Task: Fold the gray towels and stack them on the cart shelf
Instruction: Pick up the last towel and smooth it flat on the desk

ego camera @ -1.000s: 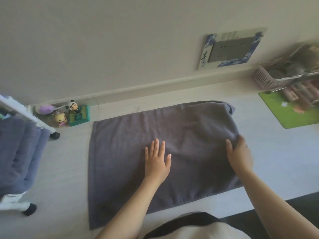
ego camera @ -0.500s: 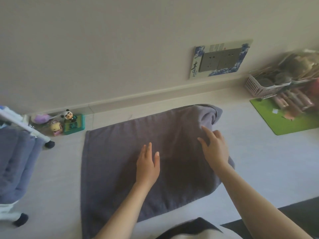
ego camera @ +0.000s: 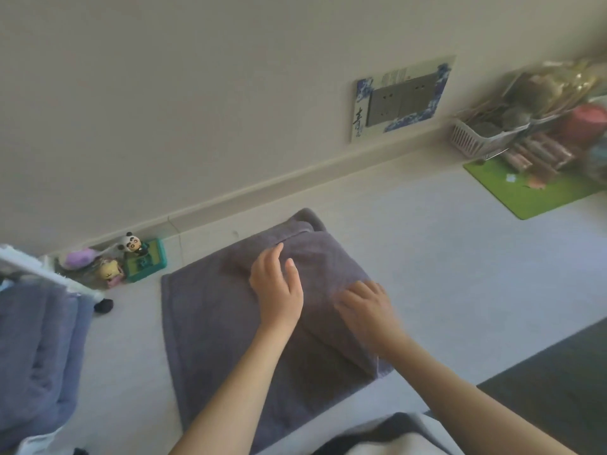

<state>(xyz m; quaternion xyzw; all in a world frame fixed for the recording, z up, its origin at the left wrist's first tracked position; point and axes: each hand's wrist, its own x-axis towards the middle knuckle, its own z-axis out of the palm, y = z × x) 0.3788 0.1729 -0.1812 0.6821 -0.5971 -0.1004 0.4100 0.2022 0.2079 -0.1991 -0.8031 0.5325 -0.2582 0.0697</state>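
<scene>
gray towel [ego camera: 210, 323] on floor, right third folded over | left hand [ego camera: 277, 292] fingers relaxed, resting on flap edge | right hand [ego camera: 364, 307] flat, pressing flap | unfolded part lies left of both hands

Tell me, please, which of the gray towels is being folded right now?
The gray towel lying on the floor under both hands, its right side folded over; the other towels sit stacked on the cart shelf at far left, untouched.

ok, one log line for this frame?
step: folding | gray towel: right part folded over, on floor | left hand: flat on fold | right hand: on fold
</scene>
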